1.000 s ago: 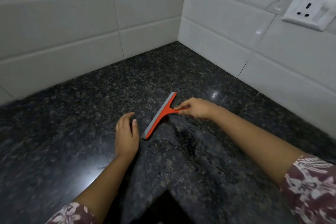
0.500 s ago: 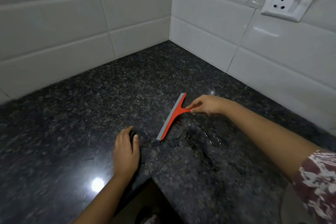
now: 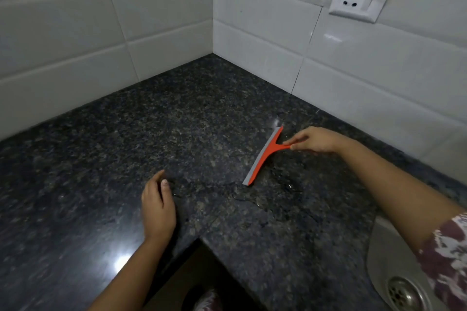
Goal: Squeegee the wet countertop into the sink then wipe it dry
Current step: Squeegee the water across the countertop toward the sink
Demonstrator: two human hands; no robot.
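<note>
Left of the sink (image 3: 380,257), the right hand (image 3: 313,140) grips the orange squeegee (image 3: 264,156) by its handle, blade down on the granite countertop (image 3: 177,121). It has drawn sinkward, away from the left hand (image 3: 158,207), which rests open. Between blade and sink a film of water (image 3: 285,192) remains, so the squeegeeing looks unfinished.

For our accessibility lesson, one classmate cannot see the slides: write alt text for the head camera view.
A person's right hand holds an orange squeegee by its handle, blade on a wet dark granite countertop beside white wall tiles. The left hand rests on the countertop nearby; a steel sink shows at lower right.
</note>
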